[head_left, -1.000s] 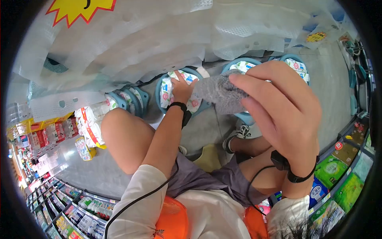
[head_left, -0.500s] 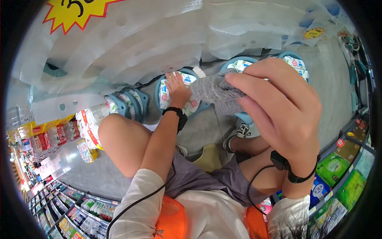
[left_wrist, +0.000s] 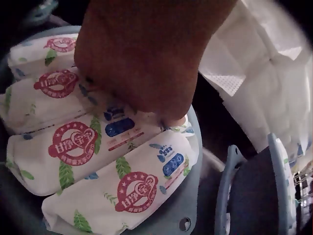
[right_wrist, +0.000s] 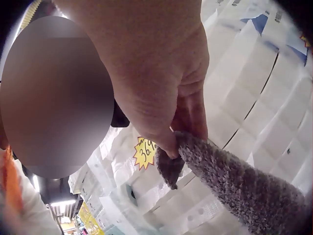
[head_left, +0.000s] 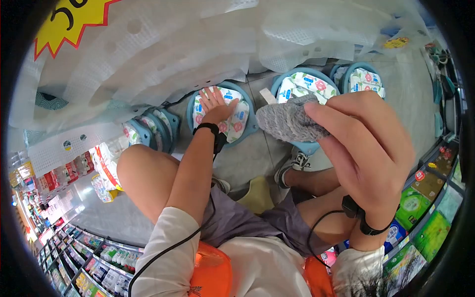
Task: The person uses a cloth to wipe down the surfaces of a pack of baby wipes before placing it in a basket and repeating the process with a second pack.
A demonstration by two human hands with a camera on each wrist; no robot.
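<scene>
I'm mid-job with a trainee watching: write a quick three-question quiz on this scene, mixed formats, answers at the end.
1. Which hand pinches the gray cloth? A) left B) right C) both
2. True or false: the left hand hangs clear of the white packs in the blue basin.
3. Fill in: the large sign at the head view's upper left is ____ with a red edge.

Key: 1. B, the right hand. 2. False; it rests on them, fingers outstretched. 3. Yellow.
</scene>
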